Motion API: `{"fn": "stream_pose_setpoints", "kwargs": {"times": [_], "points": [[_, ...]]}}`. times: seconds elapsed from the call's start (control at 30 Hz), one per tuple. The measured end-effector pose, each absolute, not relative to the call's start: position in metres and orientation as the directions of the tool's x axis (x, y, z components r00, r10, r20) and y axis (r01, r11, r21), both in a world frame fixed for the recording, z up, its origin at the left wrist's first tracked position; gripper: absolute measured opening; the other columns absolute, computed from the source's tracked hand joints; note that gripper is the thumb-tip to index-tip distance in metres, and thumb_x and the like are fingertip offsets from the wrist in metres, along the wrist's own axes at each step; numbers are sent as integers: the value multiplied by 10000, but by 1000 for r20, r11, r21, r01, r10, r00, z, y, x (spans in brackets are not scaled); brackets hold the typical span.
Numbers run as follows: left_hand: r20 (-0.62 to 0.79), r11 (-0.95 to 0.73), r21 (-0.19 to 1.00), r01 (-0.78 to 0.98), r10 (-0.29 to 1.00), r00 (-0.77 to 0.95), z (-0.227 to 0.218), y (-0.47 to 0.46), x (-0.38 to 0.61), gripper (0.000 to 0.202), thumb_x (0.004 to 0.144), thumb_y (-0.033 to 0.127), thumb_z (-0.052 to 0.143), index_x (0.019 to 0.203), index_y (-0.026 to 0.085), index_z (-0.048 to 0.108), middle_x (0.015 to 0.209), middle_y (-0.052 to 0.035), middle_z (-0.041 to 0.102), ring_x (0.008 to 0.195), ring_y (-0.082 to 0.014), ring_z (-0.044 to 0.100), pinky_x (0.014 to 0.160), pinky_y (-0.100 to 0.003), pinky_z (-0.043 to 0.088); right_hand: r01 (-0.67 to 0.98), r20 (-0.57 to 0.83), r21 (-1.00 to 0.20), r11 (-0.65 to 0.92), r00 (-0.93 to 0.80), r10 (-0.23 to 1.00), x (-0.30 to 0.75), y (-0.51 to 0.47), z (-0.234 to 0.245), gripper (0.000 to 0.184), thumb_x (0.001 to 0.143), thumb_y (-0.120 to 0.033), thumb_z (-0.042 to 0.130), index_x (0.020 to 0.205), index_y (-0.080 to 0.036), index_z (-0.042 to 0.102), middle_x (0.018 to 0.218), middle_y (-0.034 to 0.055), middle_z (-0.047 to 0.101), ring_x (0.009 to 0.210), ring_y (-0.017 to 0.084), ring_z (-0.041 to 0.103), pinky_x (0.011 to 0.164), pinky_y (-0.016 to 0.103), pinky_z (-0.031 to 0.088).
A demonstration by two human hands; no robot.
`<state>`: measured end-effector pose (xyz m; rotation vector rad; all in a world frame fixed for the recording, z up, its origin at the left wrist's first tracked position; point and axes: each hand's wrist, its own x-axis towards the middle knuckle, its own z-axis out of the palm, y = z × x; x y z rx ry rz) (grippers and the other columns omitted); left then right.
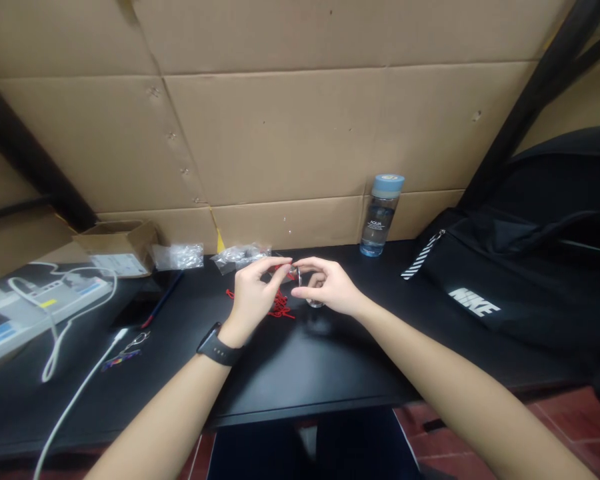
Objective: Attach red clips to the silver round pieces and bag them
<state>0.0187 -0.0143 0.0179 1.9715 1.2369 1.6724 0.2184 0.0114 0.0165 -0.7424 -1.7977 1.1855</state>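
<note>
Head view: both hands are held close together above the black table (290, 390). On the left hand (255, 287), the tips of thumb and forefinger are brought near each other; whether anything is gripped between them cannot be told. By the right hand (333, 287), a metal ring (300, 277) is pinched upright between thumb and fingers, the other fingers being curled. The ring is thus located between the hands, just off the left fingertips. A second shiny piece (315, 304) is seen below the right fingers, partly hidden. Red cord (280, 308) is heaped beneath the left hand. A watch (219, 345) is worn on the left wrist. Farther out, packets (179, 256) and a box (123, 248) are placed at left, a bottle (377, 223) and a bag (525, 280) at right.
</note>
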Motion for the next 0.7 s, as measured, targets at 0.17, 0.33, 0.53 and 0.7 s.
{"fn": "stream_pose_setpoints", "kwargs": {"times": [0.17,0.33,0.53,0.7], "points": [[629,-584,749,312,775,-61,15,-12,20,221,920,376,732,1049,209,797,1029,-74,809,911,-230,786,893,-363,632,40,341,-913,406,-473,812,219,12,15,605,703,-428,918,1214,-206,684,1216,123,742,493,82,634,444,223,514],[610,-579,759,298,792,-17,15,-15,23,204,923,362,728,1032,198,778,1005,-68,802,849,-216,788,833,-335,638,30,354,-917,397,-396,847,218,13,15,618,692,-416,920,1215,-201,674,1172,125,755,491,89,639,426,212,491],[595,-551,754,358,804,-17,12,-12,24,194,913,372,730,1003,205,772,1008,-59,803,857,-219,787,800,-325,640,45,358,-913,404,-384,851,218,12,16,599,698,-416,912,1202,-188,681,1155,127,761,497,91,642,443,214,488],[583,-562,745,360,810,58,11,-9,23,174,919,361,721,975,210,785,957,-55,810,854,-218,784,843,-342,632,54,355,-915,399,-360,863,218,12,16,611,680,-394,923,1201,-184,682,1139,125,760,516,94,653,467,213,495]]}}
